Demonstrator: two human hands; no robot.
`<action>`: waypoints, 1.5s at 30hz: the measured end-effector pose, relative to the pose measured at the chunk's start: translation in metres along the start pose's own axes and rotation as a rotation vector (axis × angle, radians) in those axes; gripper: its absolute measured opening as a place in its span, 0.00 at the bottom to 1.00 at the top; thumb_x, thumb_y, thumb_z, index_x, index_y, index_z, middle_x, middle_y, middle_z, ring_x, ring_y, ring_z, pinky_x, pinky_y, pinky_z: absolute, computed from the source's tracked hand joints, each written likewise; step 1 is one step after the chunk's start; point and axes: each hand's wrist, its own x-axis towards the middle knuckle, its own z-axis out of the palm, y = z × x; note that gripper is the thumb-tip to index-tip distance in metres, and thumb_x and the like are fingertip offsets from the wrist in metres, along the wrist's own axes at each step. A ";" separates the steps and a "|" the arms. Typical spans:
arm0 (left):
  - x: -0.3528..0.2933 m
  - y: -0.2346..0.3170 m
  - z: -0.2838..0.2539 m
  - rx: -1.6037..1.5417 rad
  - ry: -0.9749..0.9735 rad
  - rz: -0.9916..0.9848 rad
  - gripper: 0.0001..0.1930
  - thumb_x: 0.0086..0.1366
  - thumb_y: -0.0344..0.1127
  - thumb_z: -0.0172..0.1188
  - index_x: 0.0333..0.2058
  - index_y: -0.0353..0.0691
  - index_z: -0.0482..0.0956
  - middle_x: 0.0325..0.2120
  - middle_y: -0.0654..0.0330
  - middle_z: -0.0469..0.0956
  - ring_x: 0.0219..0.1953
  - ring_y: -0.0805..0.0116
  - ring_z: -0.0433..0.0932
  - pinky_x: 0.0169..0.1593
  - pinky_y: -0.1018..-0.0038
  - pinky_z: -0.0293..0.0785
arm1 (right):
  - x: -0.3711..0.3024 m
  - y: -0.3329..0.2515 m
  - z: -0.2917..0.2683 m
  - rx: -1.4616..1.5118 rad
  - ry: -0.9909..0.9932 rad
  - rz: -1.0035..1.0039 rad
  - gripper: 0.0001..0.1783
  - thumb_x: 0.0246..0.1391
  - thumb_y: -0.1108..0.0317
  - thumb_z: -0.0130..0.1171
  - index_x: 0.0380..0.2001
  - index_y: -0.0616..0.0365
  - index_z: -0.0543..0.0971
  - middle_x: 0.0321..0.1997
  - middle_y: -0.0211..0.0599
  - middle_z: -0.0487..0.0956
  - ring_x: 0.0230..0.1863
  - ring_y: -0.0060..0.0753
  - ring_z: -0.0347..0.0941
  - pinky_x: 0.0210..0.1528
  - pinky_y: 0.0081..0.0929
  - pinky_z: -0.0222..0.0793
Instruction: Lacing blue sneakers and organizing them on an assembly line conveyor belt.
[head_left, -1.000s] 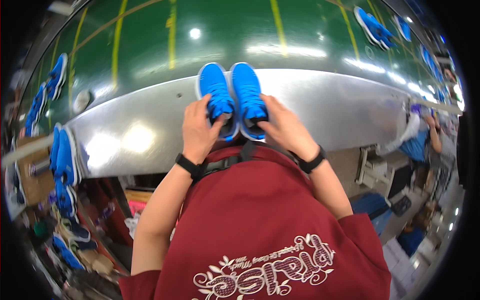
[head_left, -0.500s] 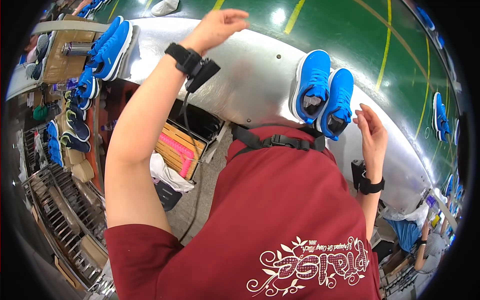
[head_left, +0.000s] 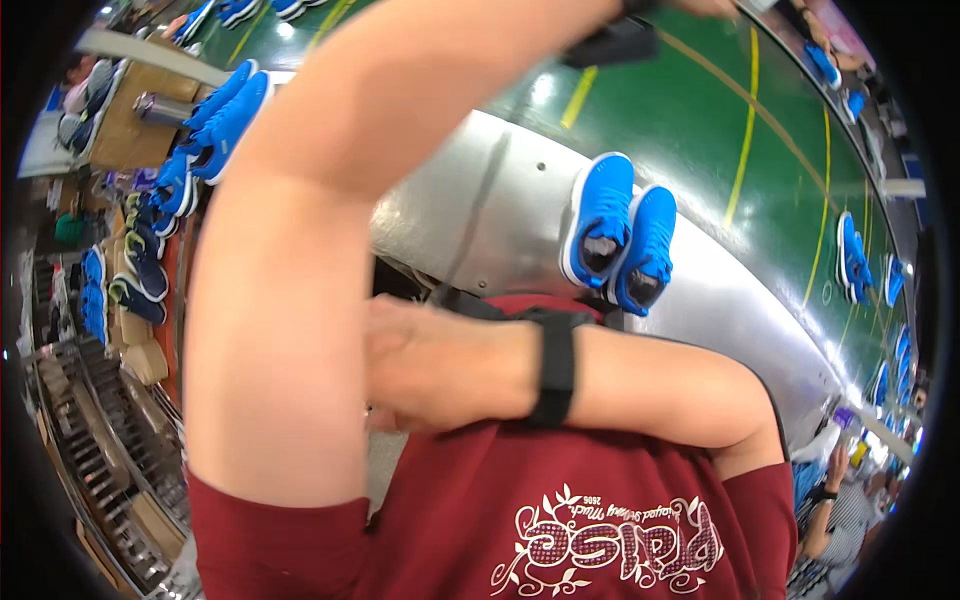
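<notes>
My left arm (head_left: 275,330) fills the left side, bent at the elbow and reaching up across the belt. Only a blurred piece of my left hand (head_left: 708,5) shows at the top edge, and its fingers cannot be made out. My right arm crosses my belly, bringing my right hand (head_left: 440,362) up to the left arm near the elbow. Its fingers are smeared and partly hidden there. Beyond the right forearm, a pair of blue sneakers with white soles, one left shoe (head_left: 605,205) and one right shoe (head_left: 652,238), stands side by side on the metal ledge (head_left: 530,200).
A green belt (head_left: 690,110) with yellow lines runs past the ledge, carrying more blue shoes (head_left: 852,258). At the left are blue sneakers (head_left: 232,120), a cardboard box (head_left: 130,125) and a wire rack (head_left: 110,430). Another person (head_left: 835,520) is at the lower right.
My left hand has swung right and far across the belt. My right hand has left the sneakers' side and come left across my belly. The sneakers appear slightly lower and further left.
</notes>
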 end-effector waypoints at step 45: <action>0.025 0.098 0.261 0.595 -0.598 0.688 0.16 0.56 0.48 0.60 0.41 0.51 0.84 0.39 0.65 0.83 0.42 0.65 0.80 0.46 0.70 0.73 | -0.054 0.031 -0.022 0.056 -0.104 0.186 0.17 0.60 0.65 0.54 0.49 0.62 0.77 0.42 0.38 0.80 0.43 0.27 0.75 0.46 0.23 0.70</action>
